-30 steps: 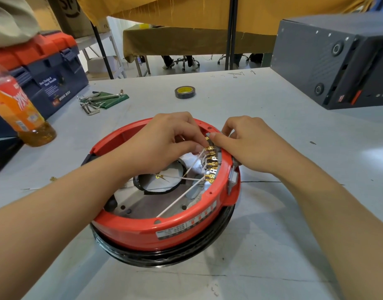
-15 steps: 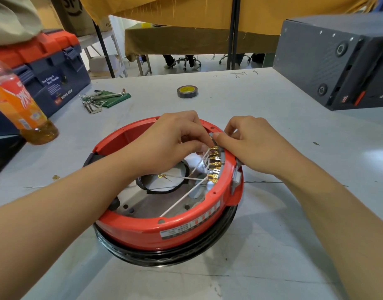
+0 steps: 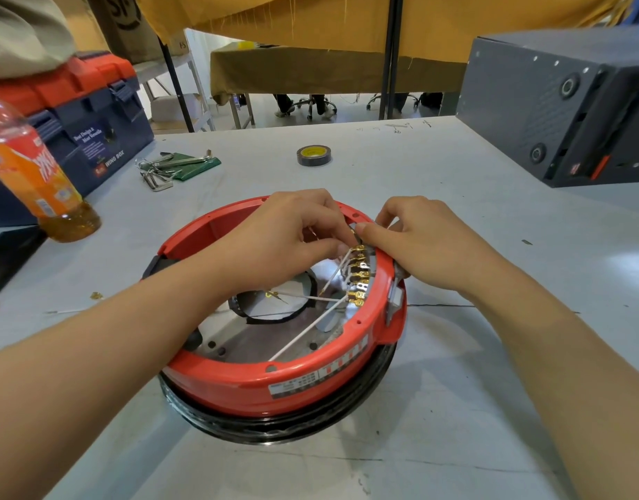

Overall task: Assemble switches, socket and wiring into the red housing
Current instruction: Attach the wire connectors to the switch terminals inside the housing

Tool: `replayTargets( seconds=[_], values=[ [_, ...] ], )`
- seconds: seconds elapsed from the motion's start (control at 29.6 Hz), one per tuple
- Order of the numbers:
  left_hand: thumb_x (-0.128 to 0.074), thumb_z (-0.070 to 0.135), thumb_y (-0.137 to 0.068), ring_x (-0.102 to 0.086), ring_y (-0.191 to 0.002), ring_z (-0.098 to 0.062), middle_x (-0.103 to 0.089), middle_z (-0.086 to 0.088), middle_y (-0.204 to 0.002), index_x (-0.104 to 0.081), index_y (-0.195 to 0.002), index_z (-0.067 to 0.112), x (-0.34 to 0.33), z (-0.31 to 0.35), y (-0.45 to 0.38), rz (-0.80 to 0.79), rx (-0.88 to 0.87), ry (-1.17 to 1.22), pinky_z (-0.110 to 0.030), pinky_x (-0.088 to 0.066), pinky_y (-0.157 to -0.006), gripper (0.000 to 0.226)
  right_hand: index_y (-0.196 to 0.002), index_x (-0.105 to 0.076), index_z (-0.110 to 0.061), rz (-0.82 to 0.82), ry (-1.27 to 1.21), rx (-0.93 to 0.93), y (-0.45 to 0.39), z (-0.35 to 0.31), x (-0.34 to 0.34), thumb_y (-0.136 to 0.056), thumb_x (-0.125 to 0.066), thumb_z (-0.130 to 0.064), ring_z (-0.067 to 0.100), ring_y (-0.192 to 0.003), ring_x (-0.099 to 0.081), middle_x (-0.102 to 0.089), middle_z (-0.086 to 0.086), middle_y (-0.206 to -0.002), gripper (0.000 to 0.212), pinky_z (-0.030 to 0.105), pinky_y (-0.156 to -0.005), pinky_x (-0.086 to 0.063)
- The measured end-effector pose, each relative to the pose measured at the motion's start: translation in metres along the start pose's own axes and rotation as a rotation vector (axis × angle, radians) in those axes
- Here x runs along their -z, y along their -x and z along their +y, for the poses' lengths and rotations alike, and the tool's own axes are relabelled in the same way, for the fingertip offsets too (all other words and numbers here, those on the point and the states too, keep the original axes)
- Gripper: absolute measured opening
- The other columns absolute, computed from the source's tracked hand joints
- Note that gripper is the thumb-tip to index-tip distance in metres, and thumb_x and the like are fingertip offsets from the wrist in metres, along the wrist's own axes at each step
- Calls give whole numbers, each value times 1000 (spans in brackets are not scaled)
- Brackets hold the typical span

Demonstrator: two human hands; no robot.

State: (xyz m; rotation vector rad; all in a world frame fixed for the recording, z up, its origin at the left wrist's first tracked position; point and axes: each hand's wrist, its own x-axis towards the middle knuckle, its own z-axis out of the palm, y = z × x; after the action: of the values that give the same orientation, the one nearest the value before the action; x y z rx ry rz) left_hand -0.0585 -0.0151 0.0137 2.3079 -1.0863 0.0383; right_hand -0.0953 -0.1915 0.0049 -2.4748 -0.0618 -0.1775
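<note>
Little has moved since the earlier frames: both hands stay at the same place on the far right rim of the red housing (image 3: 260,386), and only their fingers shift a little. This round housing sits on a black ring, on the grey table (image 3: 455,409), directly in front of the person. Inside its right wall, a row of gold terminals (image 3: 357,279) runs along the rim, from near to far. Thin white wires (image 3: 307,333) go from them toward the open middle of the housing.

The left hand (image 3: 289,240) pinches something thin at the far end of this row, probably a wire end. The right hand (image 3: 415,247) has curled fingers on the rim just beside it, and its thumb presses near the top terminal. Both hands are equally near.

Further out are a tape roll (image 3: 313,155), hex keys (image 3: 159,173), a bottle (image 3: 40,175) and a toolbox (image 3: 87,120).
</note>
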Motion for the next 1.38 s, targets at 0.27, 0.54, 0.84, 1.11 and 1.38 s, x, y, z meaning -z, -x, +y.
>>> replayTargets(
  seconds=[0.27,0.54,0.84,1.11,1.38],
  values=[
    [-71,16,-81,-59,-79,-3,-61,9,-92,-72,-88,25,8,6,-1,7,48,12,-19,-46,-73,12,-97,-63,-11,32,-4,8,-3,4,-4,-88,-52,-46,17,-74,-62,-65,2,-79,38,36,-75,-52],
    [-71,14,-80,-65,-81,-8,-68,9,-87,-73,-88,27,25,3,13,-51,114,54,-39,-52,-83,15,-105,-61,-22,68,4,66,-1,5,-7,-92,-48,-43,10,-60,-55,-57,-3,-57,28,27,-57,-41],
    [-71,24,-80,-59,-95,-3,-66,13,-102,-72,-93,29,43,-18,42,59,225,-84,-16,-44,-86,14,-100,-62,-21,91,26,5,0,4,-3,-90,-51,-38,26,-70,-64,-66,6,-72,23,41,-75,-53],
    [-61,12,-89,-61,-91,-4,-67,10,-97,-71,-92,23,67,-57,89,492,519,-13,-13,-44,-73,15,-88,-61,-20,106,-8,-51,0,4,-4,-86,-55,-35,28,-71,-64,-68,10,-77,17,41,-76,-53],
    [-67,16,-85,-60,-91,-10,-65,4,-104,-67,-100,24,85,-98,135,4,788,-236,-24,-49,-82,17,-80,-56,-25,113,-17,-49,1,2,-4,-86,-55,-34,18,-61,-64,-68,2,-62,11,37,-67,-52]
  ],
)
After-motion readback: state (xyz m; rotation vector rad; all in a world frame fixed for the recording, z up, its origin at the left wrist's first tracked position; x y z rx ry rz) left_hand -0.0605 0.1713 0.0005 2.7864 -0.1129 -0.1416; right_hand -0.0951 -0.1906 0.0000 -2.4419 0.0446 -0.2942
